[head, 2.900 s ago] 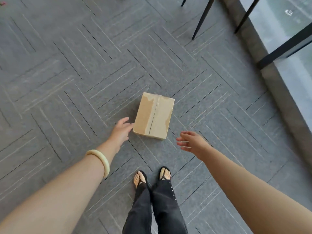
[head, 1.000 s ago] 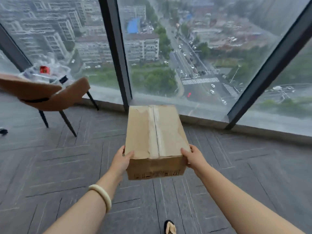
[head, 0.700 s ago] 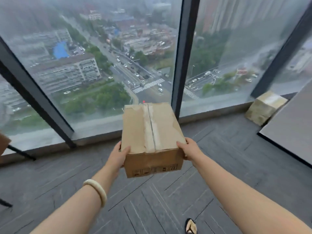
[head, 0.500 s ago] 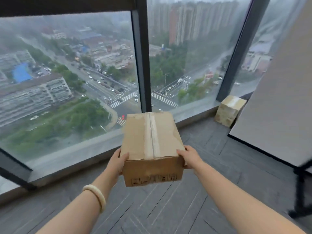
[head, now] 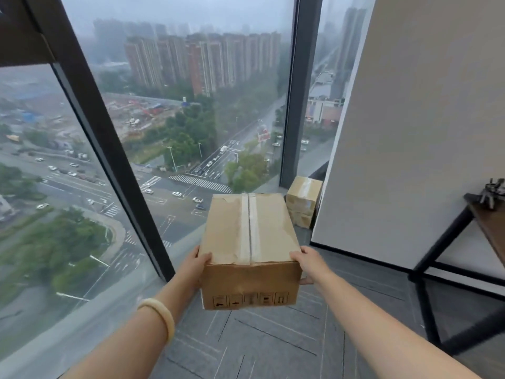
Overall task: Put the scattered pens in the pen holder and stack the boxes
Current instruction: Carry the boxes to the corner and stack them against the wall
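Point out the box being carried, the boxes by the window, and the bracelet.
carried box point(head: 250, 231), head view, taped top face
stacked boxes point(head: 304, 196), head view, upper box's top
bracelet point(head: 161, 313), head view, band on left wrist

Three cardboard boxes in all: one carried box gripped between two hands, left hand and right hand, and two stacked boxes in the window corner. One bracelet. One table. No pens can be made out.
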